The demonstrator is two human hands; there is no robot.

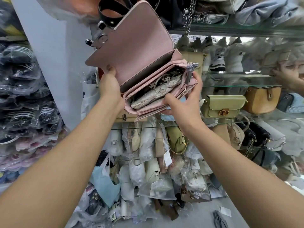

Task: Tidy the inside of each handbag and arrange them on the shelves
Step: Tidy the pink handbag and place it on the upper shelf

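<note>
Pink handbag [141, 51], flap open, stuffed with paper [156, 91].

Both my arms are bare, raised up and forward, forearms converging. My left hand [109, 87] grips the left end of the pink handbag [141, 46], thumb up on the flap edge. The other fingers are hidden behind it, probably curled. My right hand [182, 102] clamps the right end, thumb over the front lip, fingers [198, 81] wrapped round the far side. Wrists roughly straight.
</note>
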